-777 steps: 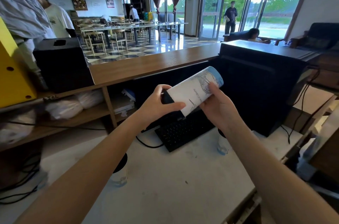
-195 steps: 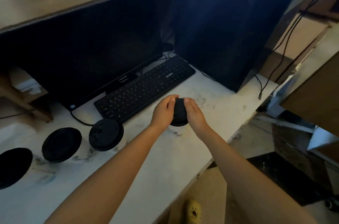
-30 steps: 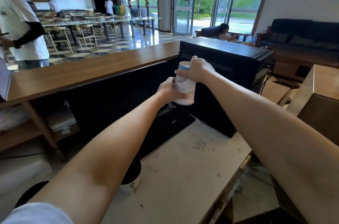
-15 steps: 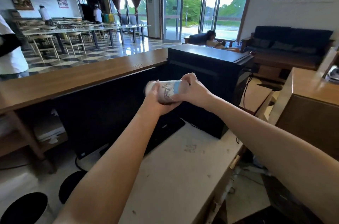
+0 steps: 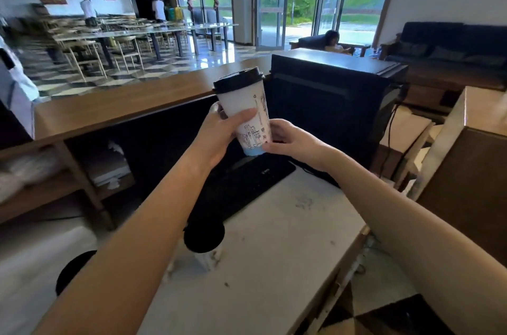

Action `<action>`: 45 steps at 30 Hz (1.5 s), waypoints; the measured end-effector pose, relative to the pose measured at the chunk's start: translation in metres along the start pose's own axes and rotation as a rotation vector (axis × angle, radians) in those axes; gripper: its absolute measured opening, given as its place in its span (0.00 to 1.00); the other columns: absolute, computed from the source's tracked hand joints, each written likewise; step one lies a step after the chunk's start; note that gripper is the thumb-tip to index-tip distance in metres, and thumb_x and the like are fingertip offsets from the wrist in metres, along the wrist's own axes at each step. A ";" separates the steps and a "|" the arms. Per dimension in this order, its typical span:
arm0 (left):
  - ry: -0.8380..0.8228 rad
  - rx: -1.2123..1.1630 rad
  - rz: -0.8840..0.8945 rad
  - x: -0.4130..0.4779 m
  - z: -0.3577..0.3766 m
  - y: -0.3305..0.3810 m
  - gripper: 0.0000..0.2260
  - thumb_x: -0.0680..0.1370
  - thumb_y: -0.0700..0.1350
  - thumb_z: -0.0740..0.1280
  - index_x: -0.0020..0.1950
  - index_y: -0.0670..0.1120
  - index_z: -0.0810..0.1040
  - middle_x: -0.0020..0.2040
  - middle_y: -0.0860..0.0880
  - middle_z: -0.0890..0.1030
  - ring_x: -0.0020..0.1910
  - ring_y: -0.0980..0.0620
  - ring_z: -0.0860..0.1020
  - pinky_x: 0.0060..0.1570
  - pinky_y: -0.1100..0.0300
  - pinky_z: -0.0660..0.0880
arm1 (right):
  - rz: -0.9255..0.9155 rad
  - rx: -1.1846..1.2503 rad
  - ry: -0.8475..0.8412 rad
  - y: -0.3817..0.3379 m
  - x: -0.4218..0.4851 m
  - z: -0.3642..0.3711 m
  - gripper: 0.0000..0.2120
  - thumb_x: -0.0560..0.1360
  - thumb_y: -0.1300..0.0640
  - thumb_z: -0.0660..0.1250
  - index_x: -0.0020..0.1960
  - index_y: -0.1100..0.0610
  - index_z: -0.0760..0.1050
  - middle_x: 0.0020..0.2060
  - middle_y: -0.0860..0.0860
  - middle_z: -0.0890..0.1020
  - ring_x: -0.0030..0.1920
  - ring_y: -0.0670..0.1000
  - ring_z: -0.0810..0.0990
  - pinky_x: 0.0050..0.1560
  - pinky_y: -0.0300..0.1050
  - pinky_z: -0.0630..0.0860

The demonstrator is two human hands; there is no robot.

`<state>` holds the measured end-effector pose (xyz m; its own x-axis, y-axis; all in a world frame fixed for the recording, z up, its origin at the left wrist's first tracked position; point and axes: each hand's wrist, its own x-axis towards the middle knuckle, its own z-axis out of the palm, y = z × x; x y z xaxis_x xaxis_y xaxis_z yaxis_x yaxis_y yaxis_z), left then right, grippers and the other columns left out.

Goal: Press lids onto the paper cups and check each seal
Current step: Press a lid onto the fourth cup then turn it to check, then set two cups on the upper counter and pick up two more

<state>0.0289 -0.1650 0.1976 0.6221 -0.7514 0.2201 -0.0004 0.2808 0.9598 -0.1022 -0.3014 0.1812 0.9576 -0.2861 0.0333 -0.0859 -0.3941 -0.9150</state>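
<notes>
I hold a tall white paper cup (image 5: 248, 109) with blue line drawings and a blue base up in the air above the keyboard. It stands nearly upright, tilted slightly left, and a black lid (image 5: 237, 80) sits on its top. My left hand (image 5: 219, 133) wraps the cup's middle from the left. My right hand (image 5: 288, 140) grips its lower end from the right. On the white counter below stand two more cups with black lids: one (image 5: 204, 236) beside my left forearm, another (image 5: 72, 270) partly hidden at the lower left.
A black keyboard (image 5: 241, 186) and a dark monitor (image 5: 153, 140) lie under the cup. A black box-shaped machine (image 5: 334, 98) stands at the right. The white counter (image 5: 274, 252) ends at its right edge. A wooden bar top (image 5: 123, 104) runs behind; people stand and sit in the hall beyond.
The cup was upside down one second ago, lay sideways half a second ago, and now stands lid-up. My hands turned with it: right hand now at its base.
</notes>
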 end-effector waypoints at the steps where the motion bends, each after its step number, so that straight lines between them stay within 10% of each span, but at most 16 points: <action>1: 0.011 0.070 0.007 -0.006 -0.009 0.002 0.31 0.66 0.46 0.77 0.66 0.41 0.70 0.59 0.42 0.80 0.57 0.45 0.80 0.56 0.47 0.78 | 0.028 0.046 -0.033 0.011 -0.001 0.011 0.30 0.73 0.60 0.69 0.71 0.53 0.61 0.65 0.47 0.74 0.65 0.44 0.72 0.61 0.37 0.71; 11: 0.255 0.286 -0.029 -0.073 -0.106 -0.003 0.34 0.65 0.42 0.77 0.67 0.44 0.66 0.61 0.47 0.78 0.58 0.52 0.78 0.54 0.56 0.78 | 0.270 -0.043 -0.389 0.165 0.002 0.177 0.50 0.67 0.54 0.76 0.76 0.49 0.46 0.75 0.44 0.54 0.75 0.48 0.54 0.66 0.40 0.58; 17: 0.344 0.327 -0.042 -0.104 -0.152 -0.026 0.27 0.67 0.39 0.75 0.62 0.47 0.68 0.57 0.50 0.80 0.57 0.53 0.80 0.51 0.59 0.79 | 0.185 0.231 -0.205 0.179 0.009 0.231 0.45 0.69 0.61 0.75 0.73 0.45 0.49 0.66 0.39 0.63 0.66 0.40 0.65 0.51 0.19 0.66; 21: 0.391 0.323 -0.074 -0.120 -0.169 -0.039 0.21 0.70 0.36 0.72 0.58 0.49 0.68 0.55 0.52 0.79 0.56 0.54 0.79 0.47 0.63 0.79 | 0.181 0.329 -0.058 0.173 0.007 0.238 0.38 0.68 0.64 0.74 0.68 0.44 0.57 0.60 0.40 0.71 0.56 0.37 0.72 0.47 0.22 0.72; 31: 0.383 0.326 -0.072 -0.120 -0.189 0.045 0.33 0.63 0.46 0.77 0.65 0.47 0.69 0.60 0.47 0.80 0.58 0.47 0.79 0.54 0.42 0.78 | 0.001 0.268 0.039 0.012 0.040 0.164 0.23 0.67 0.59 0.75 0.59 0.53 0.71 0.53 0.49 0.81 0.54 0.48 0.81 0.50 0.42 0.78; 36: 0.428 0.316 0.050 -0.097 -0.193 0.101 0.17 0.69 0.37 0.73 0.52 0.51 0.74 0.49 0.52 0.83 0.50 0.52 0.82 0.52 0.51 0.78 | -0.128 0.263 0.084 -0.073 0.083 0.134 0.25 0.67 0.56 0.75 0.61 0.58 0.72 0.55 0.53 0.81 0.55 0.52 0.80 0.57 0.49 0.77; 45: 0.691 0.428 0.105 -0.015 -0.232 0.132 0.35 0.64 0.45 0.78 0.66 0.41 0.67 0.60 0.44 0.77 0.55 0.47 0.78 0.45 0.56 0.78 | -0.207 0.229 0.061 -0.155 0.208 0.127 0.28 0.68 0.54 0.75 0.63 0.59 0.68 0.52 0.49 0.78 0.53 0.51 0.77 0.54 0.47 0.75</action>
<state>0.2011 0.0217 0.2811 0.9442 -0.1570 0.2895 -0.2973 -0.0279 0.9544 0.1455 -0.1887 0.2785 0.9293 -0.2751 0.2465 0.1802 -0.2449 -0.9526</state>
